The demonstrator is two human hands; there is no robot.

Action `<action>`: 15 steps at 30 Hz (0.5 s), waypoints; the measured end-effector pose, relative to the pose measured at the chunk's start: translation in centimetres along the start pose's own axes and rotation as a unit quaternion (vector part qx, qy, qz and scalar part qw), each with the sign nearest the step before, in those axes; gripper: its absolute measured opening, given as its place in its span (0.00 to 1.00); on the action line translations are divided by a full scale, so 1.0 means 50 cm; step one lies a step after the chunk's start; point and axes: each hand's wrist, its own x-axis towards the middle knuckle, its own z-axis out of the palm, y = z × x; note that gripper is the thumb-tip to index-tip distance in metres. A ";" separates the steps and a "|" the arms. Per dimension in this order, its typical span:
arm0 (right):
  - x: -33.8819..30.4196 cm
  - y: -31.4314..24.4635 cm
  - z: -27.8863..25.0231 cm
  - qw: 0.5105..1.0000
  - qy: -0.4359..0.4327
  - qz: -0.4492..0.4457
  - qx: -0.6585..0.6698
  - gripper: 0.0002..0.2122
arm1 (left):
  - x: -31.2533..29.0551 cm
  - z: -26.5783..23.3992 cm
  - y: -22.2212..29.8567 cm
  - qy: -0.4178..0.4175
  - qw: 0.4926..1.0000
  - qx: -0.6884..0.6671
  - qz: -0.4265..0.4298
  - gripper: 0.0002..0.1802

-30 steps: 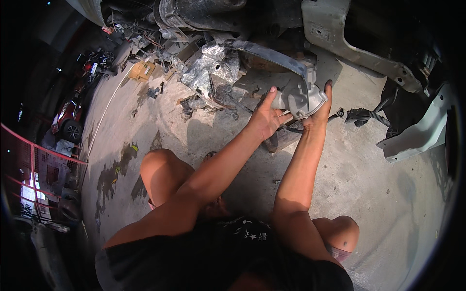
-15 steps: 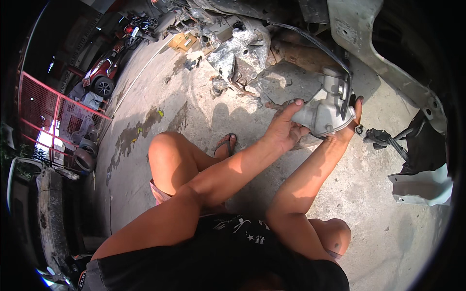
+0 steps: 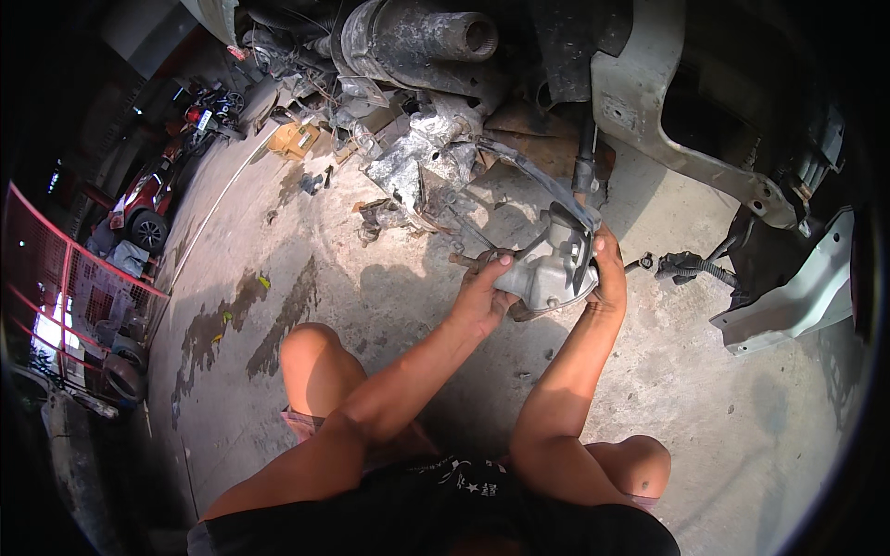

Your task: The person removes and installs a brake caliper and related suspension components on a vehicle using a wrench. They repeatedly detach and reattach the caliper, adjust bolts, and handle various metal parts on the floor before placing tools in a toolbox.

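Observation:
Between my hands is a grey cast-metal housing (image 3: 549, 276), with a broad rounded lower end and a bracket-like strip along its upper right side. My left hand (image 3: 484, 295) is closed round its left end, thumb on top. A thin brownish rod end (image 3: 462, 260) sticks out just beyond that thumb. Along the housing's right side, my right hand (image 3: 609, 271) curls its fingers round the edge. A long dark strip (image 3: 538, 174) runs from the far parts down to the top of the housing; I cannot tell whether they are joined.
A vehicle's metal frame (image 3: 649, 69) and a large dirty cylindrical part (image 3: 408, 37) hang over the far side. Crumpled silvery sheet metal (image 3: 428, 153) lies ahead with scattered parts. To the right are a corrugated wire harness (image 3: 695, 269) and a pale metal panel (image 3: 797, 287). A red mesh fence (image 3: 83, 259) stands left.
The view has tilted up, showing more of the vehicle's underside. Both hands still hold the housing, which appears lower and further left. My right hand's fingers now show more along its side.

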 end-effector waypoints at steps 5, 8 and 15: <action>-0.007 0.053 0.012 0.998 -0.022 0.027 -0.048 0.48 | 0.007 -0.082 0.007 -0.052 0.997 -0.020 0.046 0.17; -0.012 0.096 0.048 0.998 -0.048 -0.016 -0.025 0.55 | -0.004 -0.125 0.023 -0.064 0.997 -0.029 0.044 0.17; -0.021 0.078 0.122 0.986 -0.062 -0.018 -0.151 0.45 | -0.033 -0.225 0.041 -0.073 0.996 -0.030 0.030 0.15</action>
